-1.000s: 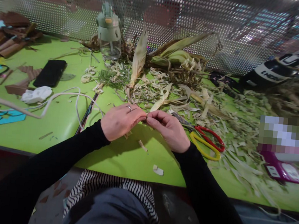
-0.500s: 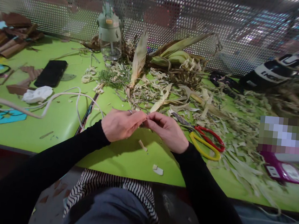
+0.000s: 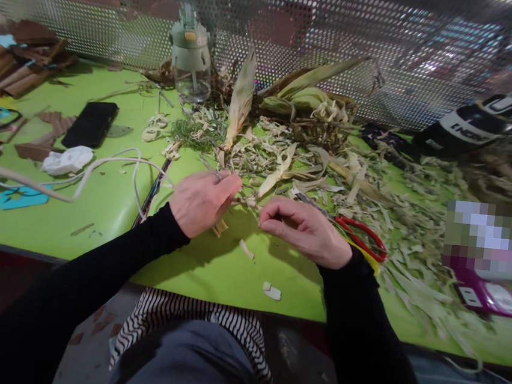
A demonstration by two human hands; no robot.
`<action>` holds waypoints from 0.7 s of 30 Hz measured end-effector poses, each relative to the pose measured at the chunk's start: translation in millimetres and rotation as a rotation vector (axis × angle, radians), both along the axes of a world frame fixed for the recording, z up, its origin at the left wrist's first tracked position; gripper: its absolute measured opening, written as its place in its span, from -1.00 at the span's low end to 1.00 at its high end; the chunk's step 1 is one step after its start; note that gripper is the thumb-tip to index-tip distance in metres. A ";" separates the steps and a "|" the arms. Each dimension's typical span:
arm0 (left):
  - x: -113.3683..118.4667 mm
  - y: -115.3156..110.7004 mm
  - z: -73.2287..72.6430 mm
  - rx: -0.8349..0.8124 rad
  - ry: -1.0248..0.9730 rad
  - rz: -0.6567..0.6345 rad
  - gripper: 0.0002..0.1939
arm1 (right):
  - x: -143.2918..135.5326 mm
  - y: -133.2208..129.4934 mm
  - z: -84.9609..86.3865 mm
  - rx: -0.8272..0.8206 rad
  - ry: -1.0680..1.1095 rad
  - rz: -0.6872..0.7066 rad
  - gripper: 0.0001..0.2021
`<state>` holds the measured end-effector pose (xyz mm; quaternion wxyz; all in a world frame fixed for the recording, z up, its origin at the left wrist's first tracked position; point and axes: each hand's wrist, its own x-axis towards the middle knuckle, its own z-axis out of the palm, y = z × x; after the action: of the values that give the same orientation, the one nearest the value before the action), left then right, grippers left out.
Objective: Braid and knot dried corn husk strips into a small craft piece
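My left hand (image 3: 204,204) is closed, its fingers curled round a pale strip of dried corn husk (image 3: 220,229) whose end pokes out below the palm. A twisted pale piece (image 3: 249,203) shows between the two hands; whether it is held or lies on the table I cannot tell. My right hand (image 3: 302,228) is pinched shut a little to the right, and whatever is between its fingertips is too small to make out. Beside the right wrist lie scissors with a red handle (image 3: 364,237); the yellow handle is partly hidden by the sleeve.
Husk shreds (image 3: 282,152) and a whole husk (image 3: 242,97) cover the back of the green table (image 3: 288,276). A clear bottle (image 3: 191,59), a black bottle (image 3: 466,125), a phone (image 3: 91,123), a white cable (image 3: 138,162) and a purple packet (image 3: 491,293) stand or lie around.
My hands were together at the fingertips and have moved apart, the right one to the right and slightly down. The husk end below my left hand has come into view.
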<state>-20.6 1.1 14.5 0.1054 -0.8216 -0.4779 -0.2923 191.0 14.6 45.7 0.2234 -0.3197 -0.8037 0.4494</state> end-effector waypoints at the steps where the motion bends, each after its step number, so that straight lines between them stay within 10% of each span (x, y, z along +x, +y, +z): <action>1: -0.4 1.3 0.0 -0.043 -0.024 -0.005 -0.77 | 0.4 0.0 -0.1 -0.008 0.019 -0.010 -0.83; 9: -6.6 13.2 12.1 -0.660 -0.541 -0.333 -0.79 | -1.8 7.3 -17.8 -0.086 0.313 -0.279 -0.84; 14: -7.3 9.2 17.7 -0.891 -1.070 -0.548 -0.80 | -4.7 11.4 -23.0 0.086 0.104 -0.272 -0.88; 21: -2.5 1.3 14.4 -1.167 -1.298 -0.660 -0.78 | -8.8 0.3 -19.3 0.286 -0.074 -0.176 -0.82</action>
<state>-23.1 2.4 28.9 -0.7002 -0.5145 -0.2568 -0.4232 182.2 14.8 26.4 0.2753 -0.3700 -0.8361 0.2971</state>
